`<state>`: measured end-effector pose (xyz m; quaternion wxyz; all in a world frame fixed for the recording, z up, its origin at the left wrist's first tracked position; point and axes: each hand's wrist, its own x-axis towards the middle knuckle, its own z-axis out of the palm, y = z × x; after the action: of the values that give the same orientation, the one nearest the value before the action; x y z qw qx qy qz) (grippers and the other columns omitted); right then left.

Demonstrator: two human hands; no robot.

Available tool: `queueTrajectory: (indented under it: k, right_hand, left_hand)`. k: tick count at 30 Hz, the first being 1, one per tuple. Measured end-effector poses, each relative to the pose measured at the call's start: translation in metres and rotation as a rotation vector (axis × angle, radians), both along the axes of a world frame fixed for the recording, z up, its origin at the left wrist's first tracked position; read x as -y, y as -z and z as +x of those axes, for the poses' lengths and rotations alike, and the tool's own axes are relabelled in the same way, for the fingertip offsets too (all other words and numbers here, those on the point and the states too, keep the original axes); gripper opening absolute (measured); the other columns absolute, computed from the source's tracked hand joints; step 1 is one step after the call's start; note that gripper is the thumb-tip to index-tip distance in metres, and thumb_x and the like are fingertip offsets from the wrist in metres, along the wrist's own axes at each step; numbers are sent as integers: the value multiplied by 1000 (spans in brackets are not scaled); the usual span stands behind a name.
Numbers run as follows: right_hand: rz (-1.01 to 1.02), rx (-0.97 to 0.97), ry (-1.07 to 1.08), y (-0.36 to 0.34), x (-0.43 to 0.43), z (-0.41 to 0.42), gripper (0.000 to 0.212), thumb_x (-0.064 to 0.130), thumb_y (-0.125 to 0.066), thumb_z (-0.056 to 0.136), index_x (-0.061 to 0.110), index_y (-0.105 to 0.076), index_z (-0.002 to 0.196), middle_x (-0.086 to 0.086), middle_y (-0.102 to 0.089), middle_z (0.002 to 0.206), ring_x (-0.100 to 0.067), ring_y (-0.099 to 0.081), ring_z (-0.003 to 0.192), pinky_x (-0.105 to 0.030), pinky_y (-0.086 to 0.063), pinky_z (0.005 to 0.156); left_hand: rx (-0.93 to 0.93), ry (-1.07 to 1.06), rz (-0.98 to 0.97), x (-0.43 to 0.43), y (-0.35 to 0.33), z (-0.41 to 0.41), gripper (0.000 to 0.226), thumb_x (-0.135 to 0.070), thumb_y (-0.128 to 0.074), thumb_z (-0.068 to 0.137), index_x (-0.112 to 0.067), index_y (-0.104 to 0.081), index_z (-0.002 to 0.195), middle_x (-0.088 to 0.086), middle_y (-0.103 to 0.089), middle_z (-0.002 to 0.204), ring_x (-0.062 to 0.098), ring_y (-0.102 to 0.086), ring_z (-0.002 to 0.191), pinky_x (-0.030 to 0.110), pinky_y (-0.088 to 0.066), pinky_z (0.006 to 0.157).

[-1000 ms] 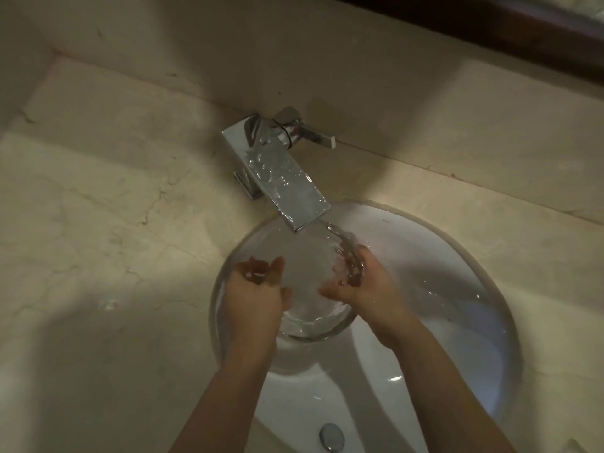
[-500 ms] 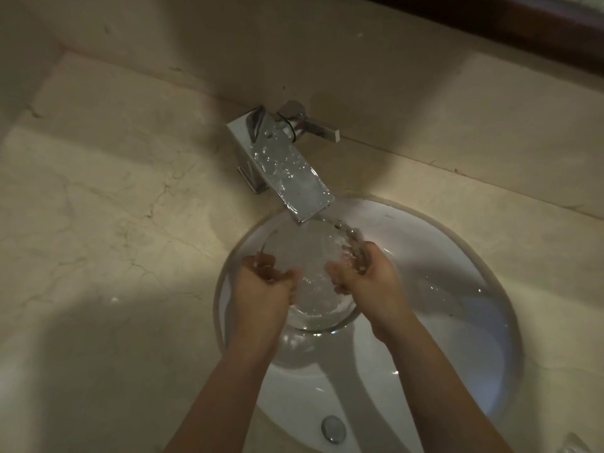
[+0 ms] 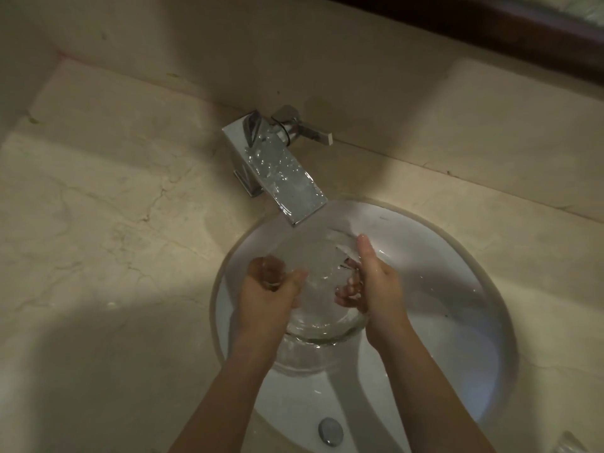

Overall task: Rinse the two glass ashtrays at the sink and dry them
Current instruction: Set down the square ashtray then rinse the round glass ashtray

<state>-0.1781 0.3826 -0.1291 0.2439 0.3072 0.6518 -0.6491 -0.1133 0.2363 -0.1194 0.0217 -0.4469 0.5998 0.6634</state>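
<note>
**Rinsing an ashtray under the tap**

We held the ashtray (image 3: 322,308) over the sink (image 3: 457,289), directly below the tap (image 3: 284,181), so that the running water fell into it and drained into the basin rather than onto the desk (image 3: 98,223). Our left hand (image 3: 271,295) was closed on its left rim, fingers curled under and thumb over the edge. Our right hand (image 3: 376,282) gripped the right rim, with fingertips (image 3: 349,289) showing through the glass from beneath. We judged that 2 hands on opposite edges kept the wet, slippery glass steady against the flow.

The ashtray looked like a thick, clear, round dish, with a heavy rim catching light at its near edge. Water churned white inside it, blurring its centre. Below it, another curved glass shape (image 3: 304,358) showed in the basin; we could not tell whether this was ashtray number 2 or a reflection.

The drain (image 3: 330,431) sat near the bottom edge. We judged the task to be in its rinsing step, with drying not yet begun.
</note>
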Motion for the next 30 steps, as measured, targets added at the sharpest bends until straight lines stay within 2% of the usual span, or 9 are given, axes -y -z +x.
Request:
queueTrajectory:
  k: [3, 7, 15, 17, 19, 21, 24, 27, 30]
  right_hand:
    - [-93, 20, 78, 6, -5, -3, 63, 61, -66, 95, -2, -70, 100, -19, -58, 70, -27, -61, 54, -32, -51, 51]
    - [-244, 77, 144, 11, -7, -6, 48, 56, -71, 92, 11, -58, 85, -4, -45, 58, -18, -44, 43, -23, -41, 42]
    - [-347, 254, 106, 27, -3, -3, 58, 74, -67, 80, 25, -45, 59, 2, -34, 51, -12, -35, 41, -21, -35, 40]
    - [-399, 313, 101, 30, 4, 2, 62, 79, -71, 79, 17, -62, 81, -20, -51, 75, -25, -53, 64, -28, -50, 65]
    - [-448, 353, 94, 33, 7, 6, 91, 82, -77, 72, 9, -66, 124, -26, -44, 116, -34, -48, 108, -39, -40, 108]
    - [-515, 379, 71, 32, 9, 12, 106, 81, -70, 79, 2, -57, 148, -26, -57, 123, -37, -58, 116, -49, -36, 123]
    - [-565, 403, 30, 23, 9, 21, 91, 80, -56, 89, 4, -70, 137, -22, -73, 122, -36, -75, 106, -46, -60, 94]
    - [-562, 437, 41, 19, 15, 31, 81, 76, -50, 93, 4, -78, 117, -18, -80, 94, -30, -80, 78, -35, -65, 63]
    - [-603, 474, 84, 17, 25, 40, 76, 76, -59, 89, 7, -79, 114, -14, -81, 95, -28, -80, 83, -35, -64, 70]
  left_hand:
    - [-55, -20, 89, -6, -10, -7, 22, -42, -66, 98, -20, -66, 95, -3, -72, 75, 17, -68, 68, 40, -58, 72]
    - [-124, -56, 236, -9, -23, -16, 17, -33, -57, 105, -26, -73, 102, -10, -82, 97, 11, -78, 96, 32, -59, 83]
    - [-337, -127, 679, 0, -36, -30, 41, -9, -60, 82, -4, -71, 122, 11, -79, 114, 20, -78, 98, 34, -61, 93]
    - [-345, -66, 679, -1, -38, -38, 46, -17, -62, 83, -2, -70, 125, 12, -78, 119, 21, -76, 103, 35, -60, 96]
    - [-297, -21, 671, -2, -39, -47, 34, -21, -61, 92, -6, -73, 119, 10, -79, 113, 19, -76, 98, 32, -61, 91]
    - [-220, -5, 668, 1, -39, -57, 18, -18, -59, 100, -10, -75, 103, 7, -78, 92, 20, -74, 81, 32, -61, 79]
    - [-155, 49, 715, 9, -41, -74, 9, -14, -67, 99, -9, -72, 105, 11, -62, 82, 25, -60, 71, 35, -55, 73]
    - [-79, 156, 646, 15, -44, -83, 13, -13, -72, 95, -3, -78, 102, 4, -66, 72, 18, -63, 64, 29, -57, 64]
    - [-164, 209, 489, 13, -44, -75, 21, -10, -60, 100, 1, -78, 105, 4, -68, 74, 13, -65, 66, 26, -53, 71]
